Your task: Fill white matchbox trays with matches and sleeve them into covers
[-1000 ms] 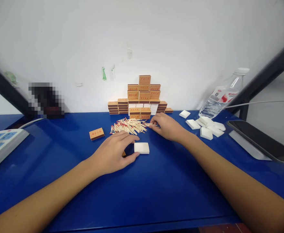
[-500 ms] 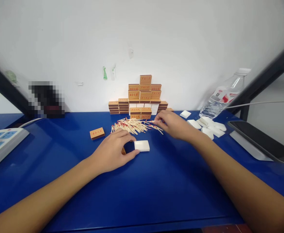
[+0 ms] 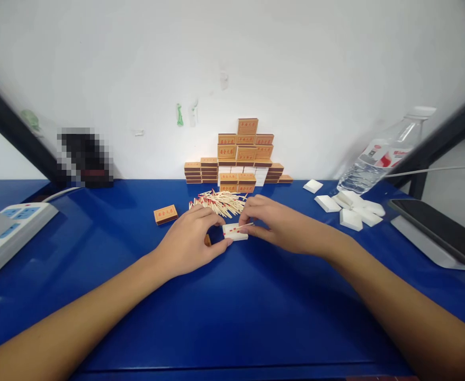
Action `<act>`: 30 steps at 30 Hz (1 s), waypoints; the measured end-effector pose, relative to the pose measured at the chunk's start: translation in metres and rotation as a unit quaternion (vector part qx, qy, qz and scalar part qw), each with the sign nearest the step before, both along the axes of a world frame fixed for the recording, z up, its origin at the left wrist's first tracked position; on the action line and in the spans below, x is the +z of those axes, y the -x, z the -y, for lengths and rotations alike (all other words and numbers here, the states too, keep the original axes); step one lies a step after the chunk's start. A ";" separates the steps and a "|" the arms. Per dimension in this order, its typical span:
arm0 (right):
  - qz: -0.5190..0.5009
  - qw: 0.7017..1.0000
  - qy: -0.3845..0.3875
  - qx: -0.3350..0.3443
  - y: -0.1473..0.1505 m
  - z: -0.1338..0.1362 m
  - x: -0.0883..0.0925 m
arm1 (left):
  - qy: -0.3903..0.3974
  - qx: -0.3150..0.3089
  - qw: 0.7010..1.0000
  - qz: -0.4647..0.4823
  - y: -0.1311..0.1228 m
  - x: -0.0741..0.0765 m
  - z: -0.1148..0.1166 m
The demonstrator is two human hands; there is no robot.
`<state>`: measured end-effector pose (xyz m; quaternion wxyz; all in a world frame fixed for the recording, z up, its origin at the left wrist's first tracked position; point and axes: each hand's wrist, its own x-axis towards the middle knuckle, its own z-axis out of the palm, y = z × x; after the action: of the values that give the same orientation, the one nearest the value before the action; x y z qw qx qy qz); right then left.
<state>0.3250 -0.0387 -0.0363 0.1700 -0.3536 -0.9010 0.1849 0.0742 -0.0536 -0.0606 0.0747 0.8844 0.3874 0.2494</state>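
A small white matchbox tray (image 3: 235, 232) lies on the blue table (image 3: 232, 307). My left hand (image 3: 190, 241) curls around the tray's left end, thumb and fingers pressed to it, with a brown sleeve edge peeking out beneath. My right hand (image 3: 274, 225) pinches a few red-tipped matches (image 3: 243, 227) and holds them over the tray. Just behind lies a loose pile of matches (image 3: 218, 202).
Stacked orange matchboxes (image 3: 238, 159) stand against the wall. A single orange matchbox (image 3: 166, 214) lies left of the pile. Several white trays (image 3: 349, 209), a plastic bottle (image 3: 383, 159) and a phone (image 3: 441, 230) are at the right. A power strip (image 3: 6, 230) sits far left.
My right hand has drawn back from the match pile, carrying a few matches to the white tray. My left hand has stayed on the tray. The view shifted slightly.
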 end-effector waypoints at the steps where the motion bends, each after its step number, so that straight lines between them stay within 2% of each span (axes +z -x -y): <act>1: -0.001 1.000 -0.002 0.002 0.002 0.002 -0.002 | 0.000 -0.002 1.000 0.001 0.000 0.000 0.000; 5: -0.009 1.000 -0.010 -0.002 0.003 0.002 0.000 | 0.003 -0.005 1.000 -0.002 0.000 0.000 -0.001; 11: 0.017 0.998 0.018 -0.066 -0.010 -0.004 0.012 | -0.002 -0.006 1.000 0.003 0.001 0.001 -0.001; 21: 0.014 0.999 -0.003 -0.046 0.000 -0.001 -0.002 | -0.030 -0.047 0.998 0.029 0.001 0.002 -0.001; 30: 0.014 0.997 0.029 -0.067 0.002 0.001 -0.001 | 0.000 -0.065 0.998 0.022 0.001 0.001 -0.001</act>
<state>0.3231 -0.0392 -0.0369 0.1589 -0.4210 -0.8716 0.1945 0.0729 -0.0521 -0.0597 0.0996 0.9022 0.3271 0.2629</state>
